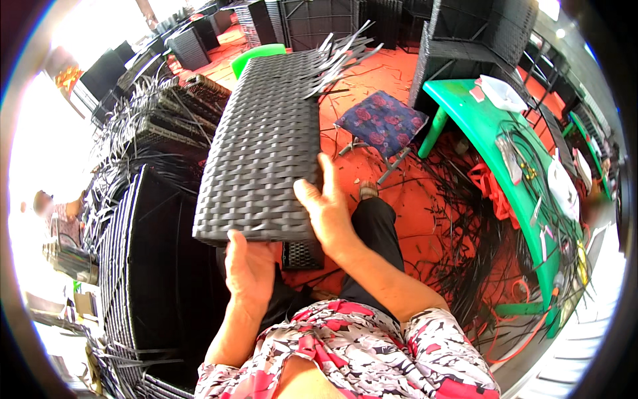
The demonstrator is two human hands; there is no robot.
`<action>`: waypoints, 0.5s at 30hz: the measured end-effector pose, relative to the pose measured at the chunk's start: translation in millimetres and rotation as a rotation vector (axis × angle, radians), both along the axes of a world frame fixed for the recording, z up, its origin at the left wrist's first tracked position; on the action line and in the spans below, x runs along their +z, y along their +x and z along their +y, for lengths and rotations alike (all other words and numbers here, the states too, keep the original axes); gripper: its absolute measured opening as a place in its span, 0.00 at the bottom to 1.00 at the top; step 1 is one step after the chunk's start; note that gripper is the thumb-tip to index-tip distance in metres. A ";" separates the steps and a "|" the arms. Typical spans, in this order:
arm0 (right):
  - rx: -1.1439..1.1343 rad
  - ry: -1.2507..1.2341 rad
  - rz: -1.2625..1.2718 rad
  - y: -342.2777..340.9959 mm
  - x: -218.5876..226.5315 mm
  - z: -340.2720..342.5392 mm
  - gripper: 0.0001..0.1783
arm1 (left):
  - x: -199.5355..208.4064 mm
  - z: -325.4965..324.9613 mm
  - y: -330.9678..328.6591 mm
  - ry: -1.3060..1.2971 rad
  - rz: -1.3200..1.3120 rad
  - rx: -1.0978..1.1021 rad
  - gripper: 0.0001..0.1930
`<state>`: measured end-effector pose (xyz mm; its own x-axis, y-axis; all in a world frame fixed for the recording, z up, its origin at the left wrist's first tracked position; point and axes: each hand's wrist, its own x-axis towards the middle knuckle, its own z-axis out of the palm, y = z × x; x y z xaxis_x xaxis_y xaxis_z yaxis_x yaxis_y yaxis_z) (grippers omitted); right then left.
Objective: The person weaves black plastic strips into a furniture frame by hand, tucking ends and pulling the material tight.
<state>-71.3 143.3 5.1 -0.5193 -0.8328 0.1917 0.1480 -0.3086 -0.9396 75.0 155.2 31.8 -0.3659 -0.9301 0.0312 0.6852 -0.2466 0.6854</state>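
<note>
A black woven wicker panel point(262, 143), thick as a box, slants away in front of me. Loose strip ends point(339, 63) fan out from its far right corner. At the near edge my left hand point(249, 269) grips it, thumb up against the edge and the other fingers hidden beneath. My right hand point(329, 216) is closed around the right side, with the thumb on the weave and a finger stretched along the edge. Under the near edge, between my legs, a smaller piece of black weave point(302, 256) shows.
Black wicker pieces point(143, 266) are stacked on the left, trailing strips. A folding stool with a floral seat point(382, 123) stands ahead on the red floor point(359, 76). To the right, a green table point(465, 113) carries a white tray point(502, 93), scissors point(536, 211) and strips; black strips point(458, 246) tangle below.
</note>
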 end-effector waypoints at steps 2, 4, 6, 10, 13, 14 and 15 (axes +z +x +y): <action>-0.006 0.019 0.249 15.1 -3.8 -10.0 0.38 | 4.4 -29.8 5.5 0.243 0.083 0.156 0.24; 0.112 0.019 0.231 15.1 -2.5 -13.0 0.38 | 8.2 -44.1 24.1 0.285 0.146 0.183 0.22; 0.226 0.071 0.158 -14.0 -7.5 -22.2 0.37 | 11.1 -55.3 43.6 0.288 0.194 0.112 0.23; 0.110 0.236 0.393 -149.7 -22.0 -130.0 0.35 | 28.7 -73.8 62.0 0.468 0.173 0.019 0.25; -0.046 0.342 0.204 -251.2 0.1 -252.1 0.28 | 55.4 -85.4 40.7 0.403 0.000 0.134 0.29; 0.029 0.258 0.187 -270.2 -1.5 -286.5 0.29 | 55.0 -87.5 43.5 0.404 -0.031 0.145 0.31; 0.104 0.177 0.169 -291.1 -1.8 -320.4 0.31 | 54.9 -85.1 52.0 0.420 -0.072 0.154 0.34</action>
